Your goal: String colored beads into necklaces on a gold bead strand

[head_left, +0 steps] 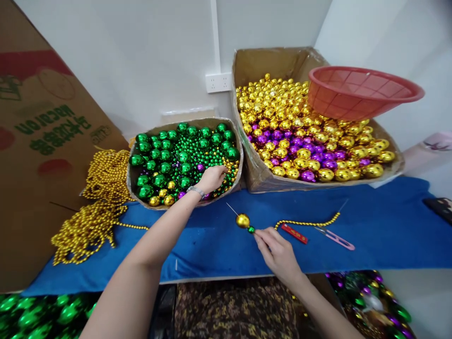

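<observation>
Blue cloth [219, 256] lies under the right hand [275, 245], which pinches a thin rod [231, 208] bearing a gold ball [242, 220] and a green bead [251, 230] just beyond its fingertips; right of it lie a gold bead string [307, 222], a red strip [294, 233] and a pink-handled tool [337, 238]. The left hand [213, 178], fingers drawn together, dips into a box [129, 183] of green, gold and purple beads, its grip unclear. To its right, a larger box [249, 162] holds gold and purple balls [300, 150], partly hidden by a red basket [342, 103].
</observation>
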